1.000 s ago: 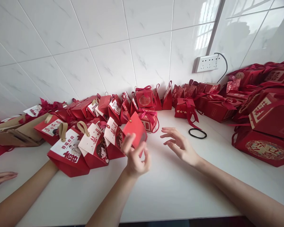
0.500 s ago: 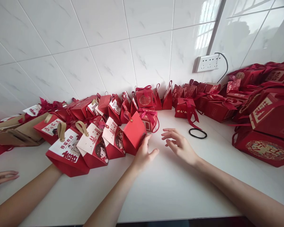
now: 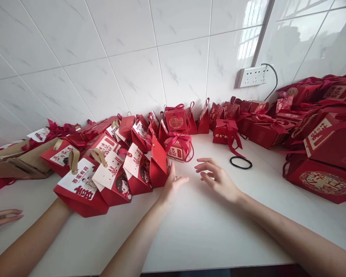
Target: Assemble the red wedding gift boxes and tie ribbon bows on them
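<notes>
My left hand [image 3: 172, 182] lies against the right side of a plain red triangular gift box [image 3: 158, 161], its fingers straight and the thumb apart. That box is the last in a front row with a pink-flapped box [image 3: 137, 169], another pink-flapped one [image 3: 112, 177] and a white-flapped box [image 3: 80, 188]. To the right, over the white table, my right hand [image 3: 219, 177] is open, its fingers loosely bent and holding nothing. Just behind my left hand, a red box with a ribbon bow [image 3: 178, 147] stands upright.
A co-worker's forearm [image 3: 37, 234] reaches behind the white-flapped box; a hand [image 3: 4, 220] rests at the left edge. Stacked red boxes [image 3: 324, 181] fill the right side. A black hair tie [image 3: 241, 162] lies on the table [image 3: 207, 238]. A socket strip [image 3: 252, 77] is on the tiled wall.
The plain red box has turned and shifted left against the front row, and my left hand has moved slightly left with it. More of the bowed box shows. My right hand has barely moved.
</notes>
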`<control>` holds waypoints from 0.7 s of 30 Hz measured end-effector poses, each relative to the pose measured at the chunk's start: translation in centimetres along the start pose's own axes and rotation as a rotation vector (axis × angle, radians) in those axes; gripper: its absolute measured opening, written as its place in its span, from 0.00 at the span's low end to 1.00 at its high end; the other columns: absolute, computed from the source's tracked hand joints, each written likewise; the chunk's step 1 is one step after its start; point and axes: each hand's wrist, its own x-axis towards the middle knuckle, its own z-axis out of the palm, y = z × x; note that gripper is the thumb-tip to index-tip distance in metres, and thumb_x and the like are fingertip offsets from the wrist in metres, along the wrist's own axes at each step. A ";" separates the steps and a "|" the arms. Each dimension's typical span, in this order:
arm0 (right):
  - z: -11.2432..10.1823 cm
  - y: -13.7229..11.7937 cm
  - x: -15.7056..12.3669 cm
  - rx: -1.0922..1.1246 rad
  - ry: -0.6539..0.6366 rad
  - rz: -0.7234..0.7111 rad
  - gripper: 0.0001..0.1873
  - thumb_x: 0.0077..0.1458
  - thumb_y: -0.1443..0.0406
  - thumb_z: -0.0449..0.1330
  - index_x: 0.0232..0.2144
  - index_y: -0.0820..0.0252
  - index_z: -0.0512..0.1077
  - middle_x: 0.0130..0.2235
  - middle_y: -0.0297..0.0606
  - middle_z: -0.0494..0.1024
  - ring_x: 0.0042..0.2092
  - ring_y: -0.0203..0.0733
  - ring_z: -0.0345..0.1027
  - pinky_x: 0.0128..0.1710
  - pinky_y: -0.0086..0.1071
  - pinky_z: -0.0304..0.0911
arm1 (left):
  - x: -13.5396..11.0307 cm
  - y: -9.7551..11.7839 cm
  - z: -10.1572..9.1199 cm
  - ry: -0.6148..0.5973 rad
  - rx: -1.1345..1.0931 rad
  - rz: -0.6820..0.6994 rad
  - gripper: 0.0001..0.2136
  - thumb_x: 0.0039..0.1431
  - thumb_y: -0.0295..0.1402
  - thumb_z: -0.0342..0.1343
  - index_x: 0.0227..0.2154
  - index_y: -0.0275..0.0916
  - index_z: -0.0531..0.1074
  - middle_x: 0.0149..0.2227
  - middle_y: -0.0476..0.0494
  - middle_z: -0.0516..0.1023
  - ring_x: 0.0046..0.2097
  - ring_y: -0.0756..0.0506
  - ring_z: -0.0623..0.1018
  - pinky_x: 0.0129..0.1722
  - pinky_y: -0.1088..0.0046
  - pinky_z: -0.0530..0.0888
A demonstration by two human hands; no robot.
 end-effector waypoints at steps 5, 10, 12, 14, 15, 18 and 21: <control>0.0 -0.2 0.0 -0.018 -0.001 -0.015 0.10 0.54 0.67 0.50 0.34 0.59 0.72 0.50 0.46 0.68 0.54 0.49 0.65 0.40 0.41 0.72 | 0.0 0.6 0.3 0.065 -0.068 -0.091 0.40 0.48 0.38 0.56 0.64 0.47 0.46 0.68 0.46 0.44 0.68 0.42 0.33 0.66 0.56 0.41; 0.0 -0.2 0.0 -0.020 -0.010 -0.013 0.10 0.53 0.67 0.50 0.33 0.58 0.71 0.50 0.46 0.68 0.53 0.48 0.66 0.40 0.40 0.72 | 0.0 0.9 0.2 0.095 -0.067 -0.092 0.41 0.47 0.37 0.57 0.64 0.48 0.44 0.68 0.48 0.41 0.68 0.41 0.33 0.66 0.55 0.42; 0.0 -0.3 0.0 -0.023 -0.020 -0.009 0.10 0.54 0.67 0.50 0.33 0.59 0.71 0.50 0.46 0.68 0.51 0.48 0.67 0.40 0.41 0.72 | 0.0 0.9 0.1 0.068 -0.069 -0.132 0.41 0.47 0.37 0.58 0.64 0.47 0.45 0.68 0.47 0.41 0.68 0.40 0.36 0.66 0.54 0.43; 0.0 -0.3 0.0 -0.027 -0.031 -0.005 0.10 0.54 0.67 0.50 0.34 0.59 0.71 0.50 0.46 0.68 0.51 0.47 0.67 0.41 0.41 0.72 | -0.1 0.9 -0.1 -0.028 -0.083 -0.136 0.39 0.48 0.37 0.58 0.63 0.45 0.50 0.68 0.46 0.43 0.68 0.39 0.40 0.66 0.55 0.45; 0.0 -0.3 0.0 -0.026 -0.036 -0.006 0.10 0.54 0.67 0.50 0.34 0.59 0.71 0.51 0.46 0.67 0.52 0.48 0.67 0.41 0.41 0.71 | -0.2 1.0 -0.1 -0.102 -0.094 -0.127 0.36 0.48 0.36 0.57 0.62 0.44 0.54 0.68 0.45 0.46 0.68 0.39 0.42 0.66 0.56 0.46; 0.1 -0.3 0.0 -0.005 -0.046 -0.008 0.10 0.55 0.66 0.50 0.34 0.58 0.71 0.49 0.46 0.68 0.55 0.48 0.64 0.41 0.40 0.71 | -0.6 1.6 0.0 -0.349 -0.141 -0.128 0.30 0.51 0.34 0.57 0.59 0.41 0.61 0.65 0.42 0.54 0.66 0.36 0.53 0.65 0.56 0.52; 0.1 -0.3 0.0 0.010 -0.051 0.009 0.10 0.57 0.65 0.49 0.31 0.58 0.70 0.48 0.45 0.68 0.51 0.46 0.67 0.40 0.38 0.71 | -0.9 2.2 0.3 -0.466 -0.162 -0.121 0.27 0.52 0.34 0.57 0.57 0.42 0.64 0.63 0.41 0.60 0.59 0.36 0.67 0.62 0.54 0.58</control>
